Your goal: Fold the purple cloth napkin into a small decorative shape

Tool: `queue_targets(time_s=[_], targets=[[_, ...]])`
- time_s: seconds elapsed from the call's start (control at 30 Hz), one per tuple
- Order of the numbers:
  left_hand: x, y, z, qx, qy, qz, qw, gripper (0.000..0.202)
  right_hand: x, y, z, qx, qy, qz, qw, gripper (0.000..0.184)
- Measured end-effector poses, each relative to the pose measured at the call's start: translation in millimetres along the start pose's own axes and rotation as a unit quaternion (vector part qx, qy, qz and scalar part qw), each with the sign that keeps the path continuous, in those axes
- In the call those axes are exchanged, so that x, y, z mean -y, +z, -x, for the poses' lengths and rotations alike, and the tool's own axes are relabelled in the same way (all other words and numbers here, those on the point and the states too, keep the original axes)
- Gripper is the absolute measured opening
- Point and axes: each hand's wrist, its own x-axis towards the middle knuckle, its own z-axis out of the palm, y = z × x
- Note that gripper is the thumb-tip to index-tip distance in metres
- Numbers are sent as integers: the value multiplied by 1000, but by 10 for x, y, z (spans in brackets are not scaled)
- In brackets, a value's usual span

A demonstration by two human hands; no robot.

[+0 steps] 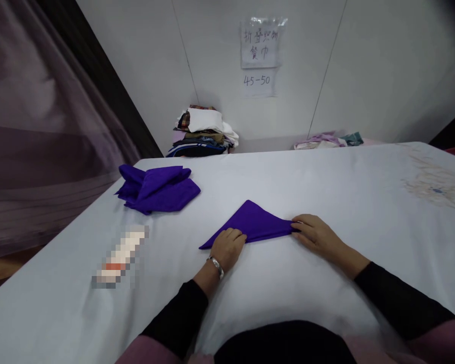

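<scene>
A purple cloth napkin [256, 221] lies on the white-covered table in front of me, folded into a low triangle with its peak pointing away. My left hand [227, 247] has its fingers curled together over the near folded edge, left of the middle, and presses there. At the right end, my right hand [314, 233] pinches the napkin's narrow corner between thumb and fingers. The left tip of the triangle lies loose on the cloth. Farther back on the left rests a crumpled heap of the same purple fabric [159, 189], apart from both hands.
A pixelated long, pale object [123, 255] lies on the left of the white tablecloth [288, 177]. Behind the far edge sit a stack of folded clothes [205, 131] and a lower fabric pile [322, 140]. Handwritten paper signs [260, 50] hang on the wall; a curtain [41, 126] hangs at left.
</scene>
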Motion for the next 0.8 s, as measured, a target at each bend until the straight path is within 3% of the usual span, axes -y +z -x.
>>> queue_targets(time_s=[0.27,0.57,0.8], targets=[[-9,4,5,-11,-7,-11,1000,18,147,271,-307,24,-85,-7,996,26],[-10,48,-12,-18,-13,-34,999,19,194,379,-301,9,-49,44,998,29],[-26,53,24,7,-4,-42,999,22,199,407,-238,48,-30,27,998,33]])
